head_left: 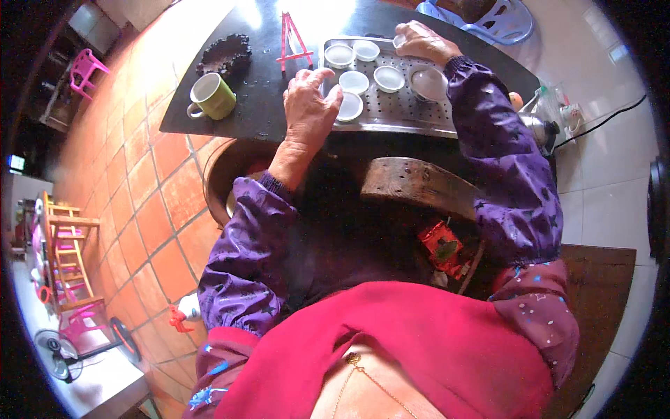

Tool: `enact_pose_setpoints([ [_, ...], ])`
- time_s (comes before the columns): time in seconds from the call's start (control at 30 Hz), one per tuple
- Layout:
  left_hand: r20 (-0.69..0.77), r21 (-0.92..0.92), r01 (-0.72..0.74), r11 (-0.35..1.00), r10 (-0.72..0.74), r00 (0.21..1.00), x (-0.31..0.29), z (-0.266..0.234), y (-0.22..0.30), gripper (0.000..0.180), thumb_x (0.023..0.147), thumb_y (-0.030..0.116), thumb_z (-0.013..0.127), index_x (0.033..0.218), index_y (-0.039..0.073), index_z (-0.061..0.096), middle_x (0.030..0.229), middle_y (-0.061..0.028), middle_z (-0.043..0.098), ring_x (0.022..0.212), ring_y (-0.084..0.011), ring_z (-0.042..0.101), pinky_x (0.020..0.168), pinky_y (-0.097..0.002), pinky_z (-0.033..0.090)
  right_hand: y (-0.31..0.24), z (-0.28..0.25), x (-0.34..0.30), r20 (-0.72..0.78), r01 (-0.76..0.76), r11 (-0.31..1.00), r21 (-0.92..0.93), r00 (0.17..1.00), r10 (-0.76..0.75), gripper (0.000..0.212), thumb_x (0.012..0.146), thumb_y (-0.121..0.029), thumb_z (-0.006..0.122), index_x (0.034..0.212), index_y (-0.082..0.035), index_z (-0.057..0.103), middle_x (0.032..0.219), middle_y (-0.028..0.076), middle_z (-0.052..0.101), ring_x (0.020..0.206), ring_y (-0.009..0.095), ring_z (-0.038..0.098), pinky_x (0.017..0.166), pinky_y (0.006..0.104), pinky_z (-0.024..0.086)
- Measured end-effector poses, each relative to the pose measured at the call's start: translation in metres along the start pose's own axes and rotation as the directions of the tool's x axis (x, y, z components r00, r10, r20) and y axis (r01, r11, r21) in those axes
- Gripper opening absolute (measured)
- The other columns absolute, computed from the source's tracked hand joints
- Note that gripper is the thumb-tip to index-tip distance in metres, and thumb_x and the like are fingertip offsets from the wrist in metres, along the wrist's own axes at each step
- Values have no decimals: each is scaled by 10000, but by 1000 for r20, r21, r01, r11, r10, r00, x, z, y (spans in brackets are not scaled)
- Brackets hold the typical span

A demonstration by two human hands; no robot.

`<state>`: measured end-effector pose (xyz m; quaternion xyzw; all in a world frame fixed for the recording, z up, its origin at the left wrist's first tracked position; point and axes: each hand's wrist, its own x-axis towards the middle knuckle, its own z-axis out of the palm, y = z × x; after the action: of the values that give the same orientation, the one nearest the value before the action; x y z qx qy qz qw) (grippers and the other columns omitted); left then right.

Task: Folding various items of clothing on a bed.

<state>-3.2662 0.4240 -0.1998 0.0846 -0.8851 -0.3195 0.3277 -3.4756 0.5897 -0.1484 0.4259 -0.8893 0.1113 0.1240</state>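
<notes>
My left hand [310, 101] is at the left edge of a perforated metal tea tray [412, 120], thumb and fingers apart. Its thumb lies against a small white cup [350, 106]; a pale edge shows between thumb and fingers, perhaps the tray rim. My right hand [429, 43] pinches a small translucent cup [399, 40] above the tray's far side. On the tray stand more small cups, among them a far-left cup [340, 56], a far cup [366, 50], a middle cup [354, 82] and another cup [389, 79]. A wider bowl [428, 82] sits beneath my right forearm.
The dark table [262, 105] also holds a green mug [213, 96], a dark rough-edged dish [225, 54] and a small red easel-like stand [293, 43]. A metal kettle [537, 129] is beyond my right sleeve. Below are a curved wooden piece [419, 178] and a red packet [441, 244].
</notes>
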Motion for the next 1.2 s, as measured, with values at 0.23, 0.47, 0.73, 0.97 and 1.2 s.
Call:
enact_pose_setpoints([
  [0.23, 265, 272, -41, 961, -34, 964, 28, 30, 9, 440, 645, 372, 677, 988, 105, 602, 994, -139, 561, 921, -307, 539, 763, -441, 420, 13, 7, -43, -21, 52, 981, 189, 999, -49, 346, 653, -22, 611, 987, -112, 607, 1181, 184, 472, 1100, 316, 466, 918, 327, 392],
  [0.47, 323, 444, -97, 891, -58, 945, 31, 51, 23, 628, 638, 463, 657, 1095, 61, 504, 1030, -142, 565, 908, -288, 559, 733, -461, 404, -6, -6, -34, -242, 64, 871, -488, 948, -205, 495, 780, -411, 550, 1211, -194, 440, 1221, 65, 427, 1130, 234, 433, 842, 431, 394],
  [0.73, 424, 519, 2, 855, -260, 868, 35, 53, 28, 443, 673, 377, 632, 963, 43, 606, 998, -166, 556, 953, -297, 512, 799, -427, 346, -68, -83, -137, -158, 175, 978, 114, 975, -156, 449, 676, -259, 675, 1049, -62, 519, 1095, 128, 516, 971, 295, 526, 806, 428, 395],
  [0.97, 399, 516, -8, 857, -233, 887, 41, 53, 32, 476, 619, 320, 672, 980, 22, 583, 1014, -163, 552, 983, -290, 526, 801, -433, 378, -70, -67, -216, -4, 42, 941, 336, 999, -43, 404, 717, -265, 651, 1033, -55, 513, 1044, 126, 508, 911, 288, 536, 749, 389, 422],
  [1.2, 399, 419, -81, 904, -103, 911, 54, 37, 43, 515, 618, 348, 668, 1009, 32, 554, 1005, -181, 534, 956, -320, 533, 792, -412, 437, -68, -21, -248, -90, -62, 771, 634, 984, 153, 344, 719, -148, 649, 1008, -7, 527, 1049, 158, 511, 946, 316, 530, 781, 383, 437],
])
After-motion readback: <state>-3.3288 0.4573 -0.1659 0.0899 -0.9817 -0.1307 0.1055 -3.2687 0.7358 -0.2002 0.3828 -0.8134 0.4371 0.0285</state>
